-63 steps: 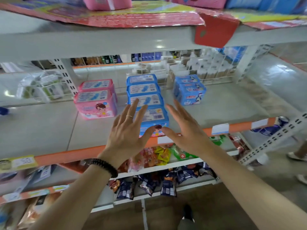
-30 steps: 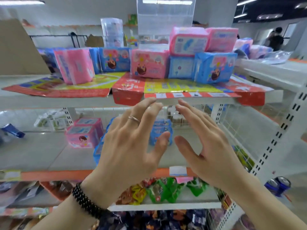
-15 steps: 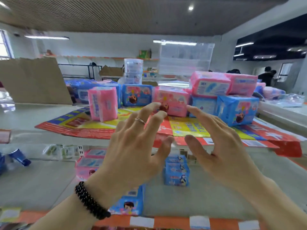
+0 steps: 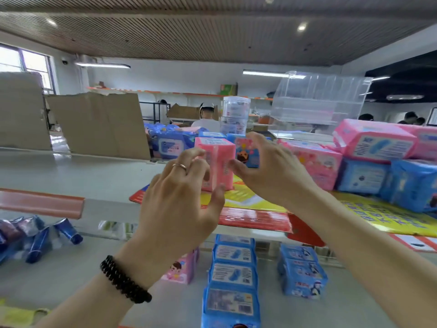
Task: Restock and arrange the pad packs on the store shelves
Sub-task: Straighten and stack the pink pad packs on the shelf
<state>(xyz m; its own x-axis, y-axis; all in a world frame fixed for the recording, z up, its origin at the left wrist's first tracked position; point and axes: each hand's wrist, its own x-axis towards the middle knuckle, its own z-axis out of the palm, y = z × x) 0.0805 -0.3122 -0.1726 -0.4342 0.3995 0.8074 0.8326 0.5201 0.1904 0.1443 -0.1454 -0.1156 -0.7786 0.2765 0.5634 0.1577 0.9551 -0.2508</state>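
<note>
An upright pink pad pack stands on the top shelf on a colourful printed sheet. My left hand is just left of it and my right hand just right of it, both with fingers spread and holding nothing. Whether the fingertips touch the pack I cannot tell. More pink packs and blue packs are stacked to the right. On the shelf below, a row of blue packs runs front to back, with a pink pack left of it and smaller blue packs to the right.
A clear plastic box and a clear jar stand behind the top-shelf packs, with cardboard sheets at the left. Blue tubes lie on the lower shelf's left. People are in the background.
My view has risen from the lower shelf to the top shelf. Both hands lifted with it and now flank the upright pink pack, closer than half a second ago.
</note>
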